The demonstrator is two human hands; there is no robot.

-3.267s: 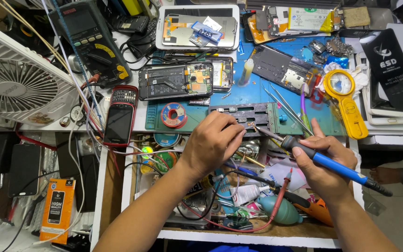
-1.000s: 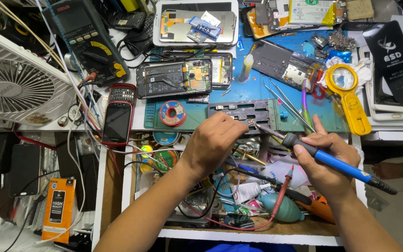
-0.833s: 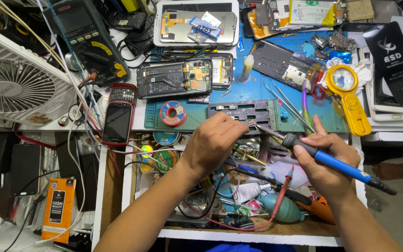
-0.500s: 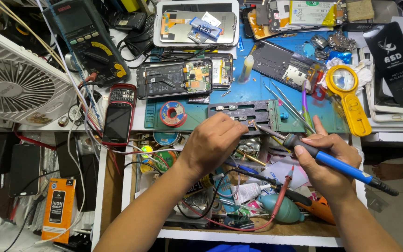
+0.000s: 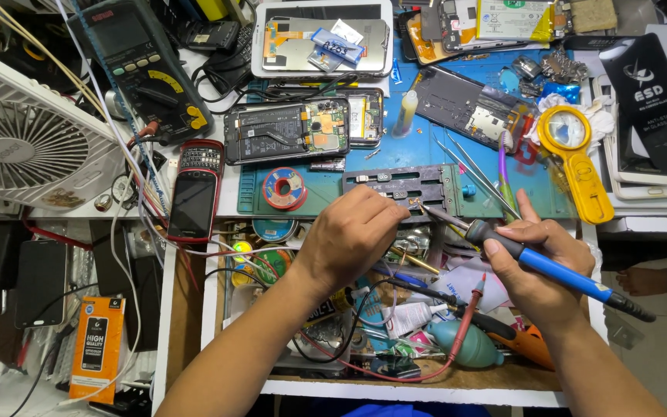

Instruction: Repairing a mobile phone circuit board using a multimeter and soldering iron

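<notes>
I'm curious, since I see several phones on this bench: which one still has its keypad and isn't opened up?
The red and black keypad phone, lying closed beside the white fan. The opened phone farther right shows bare circuitry, and the white-framed one lies stripped.

Two bare forearms, no sleeves, rings or watch

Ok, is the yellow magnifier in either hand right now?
No, the yellow magnifier lies on the blue mat, apart from both hands; the right hand holds the soldering iron.
</notes>
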